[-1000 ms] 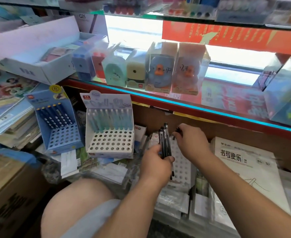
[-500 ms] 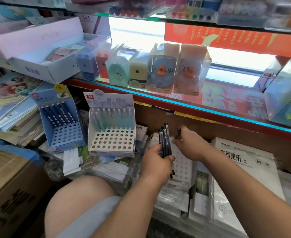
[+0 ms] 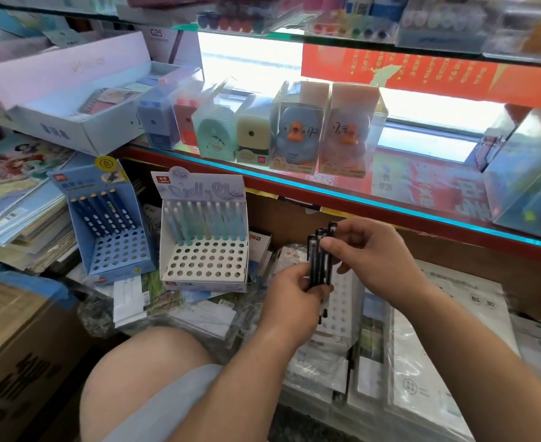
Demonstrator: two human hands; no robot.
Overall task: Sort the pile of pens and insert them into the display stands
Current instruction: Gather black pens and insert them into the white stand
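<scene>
The left hand [image 3: 294,291] grips a bundle of dark pens [image 3: 319,266] upright (clicker ends up), in front of a white perforated stand [image 3: 342,301]. The right hand [image 3: 369,253] pinches the top of one pen in that bundle.

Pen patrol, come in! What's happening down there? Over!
Left hand grips black pens upright. Right hand pinches their tops. White holed stand lies beneath, partly hidden by both hands.

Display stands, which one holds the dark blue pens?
The blue stand on the far left; the white stand beside it holds pale teal pens.
</scene>
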